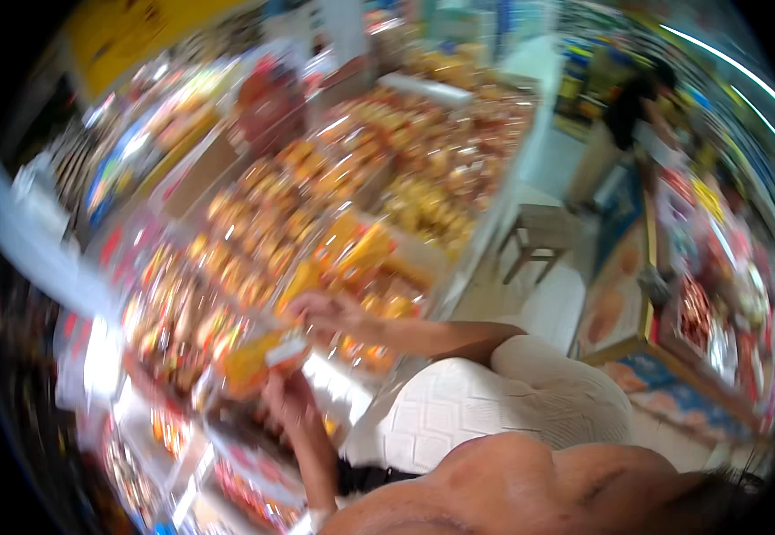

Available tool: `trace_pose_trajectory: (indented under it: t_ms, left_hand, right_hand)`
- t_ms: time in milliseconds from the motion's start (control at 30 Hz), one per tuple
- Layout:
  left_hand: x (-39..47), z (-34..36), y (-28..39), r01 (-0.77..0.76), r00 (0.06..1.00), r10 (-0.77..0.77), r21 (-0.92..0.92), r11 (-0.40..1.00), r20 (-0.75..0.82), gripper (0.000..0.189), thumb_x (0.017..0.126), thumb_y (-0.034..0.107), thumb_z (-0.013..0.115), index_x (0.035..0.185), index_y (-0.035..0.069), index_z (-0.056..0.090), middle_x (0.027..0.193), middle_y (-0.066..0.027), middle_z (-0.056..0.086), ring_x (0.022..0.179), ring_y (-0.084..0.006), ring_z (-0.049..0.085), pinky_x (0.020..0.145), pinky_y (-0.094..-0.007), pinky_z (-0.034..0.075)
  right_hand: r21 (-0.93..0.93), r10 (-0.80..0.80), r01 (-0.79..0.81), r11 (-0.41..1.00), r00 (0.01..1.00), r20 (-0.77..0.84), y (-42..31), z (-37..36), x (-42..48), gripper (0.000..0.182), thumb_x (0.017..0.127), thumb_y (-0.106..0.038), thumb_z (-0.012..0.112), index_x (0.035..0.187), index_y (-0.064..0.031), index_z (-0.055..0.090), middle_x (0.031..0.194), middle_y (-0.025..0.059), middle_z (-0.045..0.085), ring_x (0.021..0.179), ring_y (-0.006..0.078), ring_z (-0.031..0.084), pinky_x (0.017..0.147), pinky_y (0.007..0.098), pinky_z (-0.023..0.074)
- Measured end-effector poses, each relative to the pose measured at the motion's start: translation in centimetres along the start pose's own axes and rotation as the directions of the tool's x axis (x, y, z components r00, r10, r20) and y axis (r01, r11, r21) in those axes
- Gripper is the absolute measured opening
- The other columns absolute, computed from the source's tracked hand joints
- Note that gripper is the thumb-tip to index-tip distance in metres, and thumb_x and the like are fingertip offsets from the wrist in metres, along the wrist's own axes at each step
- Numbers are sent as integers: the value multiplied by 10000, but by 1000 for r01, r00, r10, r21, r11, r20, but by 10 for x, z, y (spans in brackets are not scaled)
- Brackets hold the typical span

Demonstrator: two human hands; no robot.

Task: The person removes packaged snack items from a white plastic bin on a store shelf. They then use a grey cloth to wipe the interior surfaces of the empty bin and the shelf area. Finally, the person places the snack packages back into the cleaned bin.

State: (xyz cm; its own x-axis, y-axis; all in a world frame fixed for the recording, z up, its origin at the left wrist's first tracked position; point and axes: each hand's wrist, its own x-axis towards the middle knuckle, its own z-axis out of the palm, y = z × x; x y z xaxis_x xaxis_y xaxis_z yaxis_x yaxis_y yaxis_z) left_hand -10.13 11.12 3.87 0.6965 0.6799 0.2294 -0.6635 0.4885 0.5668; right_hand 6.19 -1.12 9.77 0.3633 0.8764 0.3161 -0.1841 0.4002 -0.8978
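Note:
My left hand (290, 400) grips a yellow plastic packet (250, 364) with a white patch near its end. Just above it is my right hand (327, 314), its fingers apart and slightly bent, with nothing seen in them. Close by that hand lie more yellow packets (364, 247) in a clear-lined box. Around both hands spreads a display of small wrapped goods (264, 231), orange and brown under shiny film. Motion blur hides what the packets contain.
Beyond the display's right edge stands a wooden stool (538, 234) on the floor. A person (628, 114) in a dark top bends over goods farther back. At right is another bin of bagged goods (695, 301). A cardboard box (200, 174) sits left of the display.

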Motion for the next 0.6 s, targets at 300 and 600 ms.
trace_pose_trajectory:
  t_ms: [300, 600]
  left_hand:
    - [-20, 28, -1, -42, 999, 40, -57, 997, -30, 584, 810, 152, 775, 1323, 34, 521, 1322, -82, 589, 1250, -233, 544, 1121, -409, 382]
    - [-28, 11, 6, -59, 995, 43, -174, 983, -94, 675, 804, 209, 799, 1376, 55, 477, 1405, -121, 524, 1322, -255, 479, 1166, -435, 324]
  right_hand:
    - [-440, -282, 257, 861, 959, 8, 8, 29, 1, 220, 1000, -148, 521, 1154, -1, 577, 939, 60, 587, 864, 120, 549, 774, 258, 445]
    - [-340, -123, 135, 931, 991, 56, 25, 44, 6, 267, 989, -204, 545, 1148, 9, 576, 994, 45, 558, 820, 93, 470, 721, 250, 389]
